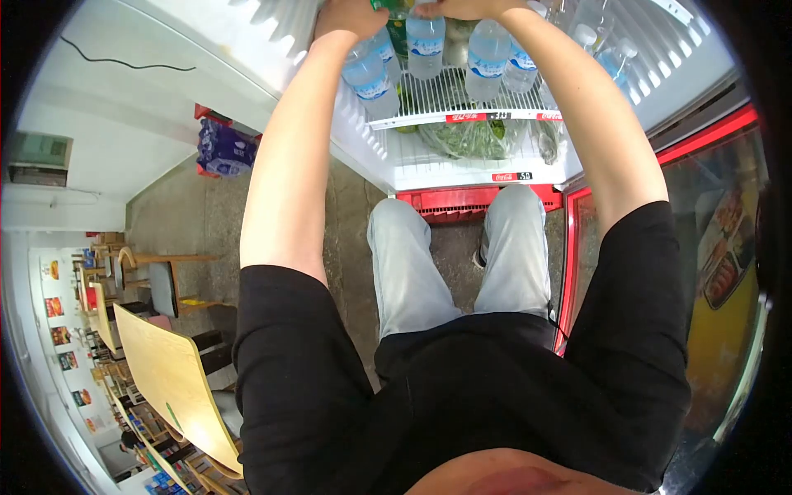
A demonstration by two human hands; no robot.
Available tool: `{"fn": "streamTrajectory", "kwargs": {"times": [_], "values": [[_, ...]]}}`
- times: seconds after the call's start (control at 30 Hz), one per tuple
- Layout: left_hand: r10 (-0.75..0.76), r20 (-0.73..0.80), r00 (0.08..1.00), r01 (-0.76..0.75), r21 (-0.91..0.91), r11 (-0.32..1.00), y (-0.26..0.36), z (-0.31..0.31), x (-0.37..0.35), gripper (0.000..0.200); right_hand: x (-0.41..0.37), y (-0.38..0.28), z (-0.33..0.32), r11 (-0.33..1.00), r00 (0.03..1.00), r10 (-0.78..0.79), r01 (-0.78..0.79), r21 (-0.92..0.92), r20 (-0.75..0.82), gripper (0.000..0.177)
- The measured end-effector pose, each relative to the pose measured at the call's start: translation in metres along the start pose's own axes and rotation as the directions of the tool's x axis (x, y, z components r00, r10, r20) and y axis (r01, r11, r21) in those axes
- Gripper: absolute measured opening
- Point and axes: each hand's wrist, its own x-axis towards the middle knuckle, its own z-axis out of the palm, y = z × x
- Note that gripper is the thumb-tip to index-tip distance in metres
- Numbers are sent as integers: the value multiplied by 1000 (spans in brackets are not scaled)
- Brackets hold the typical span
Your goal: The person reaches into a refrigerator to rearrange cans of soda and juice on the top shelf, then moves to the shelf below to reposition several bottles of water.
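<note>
My left hand [351, 16] reaches into the upper left of an opened drinks fridge, beside a green bottle [398, 31] and above several clear water bottles [368, 78] with blue labels. Most of its fingers are hidden at the frame's top edge. My right hand [470, 8] comes in from the other side, its fingers closed across the upper part of a water bottle [426, 45]. Other water bottles [487, 58] stand upright on the white wire shelf [445, 103] under my right wrist.
Below the shelf lies a plastic bag of leafy greens [474, 139]. The fridge's red base [445, 202] is in front of my knees, its glass door [701, 239] swung out at right. Purple packages [224, 148] sit by the wall; a wooden table [169, 375] and chair [163, 289] stand at left.
</note>
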Motion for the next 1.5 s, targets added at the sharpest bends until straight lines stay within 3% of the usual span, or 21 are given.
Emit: {"fn": "streamTrajectory", "kwargs": {"times": [0.07,0.17,0.27,0.57,0.67,0.77,0.97,1.17,1.27,1.5], "values": [[15,34,999,-17,32,999,-3,1,1,39,0,5,1,998,998,-56,56,-24,-19,66],[24,23,999,-25,51,998,-4,3,4,38,-1,-5,-6,995,999,47,-44,-93,29,64],[47,15,999,-47,39,998,-7,6,7,37,-2,-15,-7,998,1000,-16,17,-68,13,64],[246,-33,969,-248,-62,967,-21,16,15,25,4,-13,0,1000,1000,2,-2,-20,5,62],[282,-30,959,-282,-21,959,-22,17,15,25,2,-14,-3,998,998,48,-47,-31,27,59],[315,-71,946,-320,-75,944,-22,17,13,29,2,-11,-5,999,998,-49,50,-18,33,59],[285,-38,958,-287,-115,951,-22,19,19,32,5,0,-2,992,1000,17,-19,-123,-15,63],[443,-38,896,-441,-204,874,-21,20,22,33,5,-7,-7,987,995,99,-95,-131,27,61],[440,-38,897,-438,-206,875,-16,19,18,34,0,-10,-7,999,999,41,-41,8,-10,61],[360,75,930,-336,-224,915,-4,4,6,49,-1,-6,-7,994,996,81,-84,-72,-45,63]]}}
